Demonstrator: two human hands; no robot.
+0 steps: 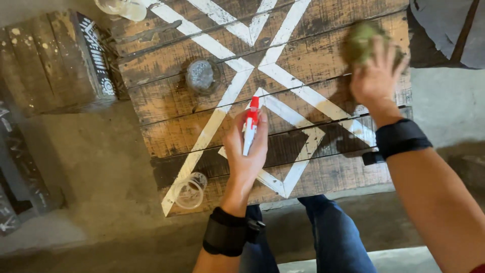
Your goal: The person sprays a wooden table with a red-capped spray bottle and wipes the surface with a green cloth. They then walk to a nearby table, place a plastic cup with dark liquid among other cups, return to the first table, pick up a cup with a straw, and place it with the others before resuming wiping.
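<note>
My left hand point(246, 151) is closed around a white spray bottle with a red top point(250, 127), held upright over a low wooden table point(166, 103) painted with white crossing lines. My right hand point(375, 76) presses a green sponge point(359, 43) against the table's far right part; hand and sponge are blurred. Both wrists wear black bands.
A round glass jar point(201, 76) stands on the table's left middle. A clear glass point(189, 191) sits at the near left corner, another clear item point(121, 7) at the far left edge. A painted wooden crate point(55, 60) stands left on the concrete floor. My jeans-clad legs point(328, 237) are below.
</note>
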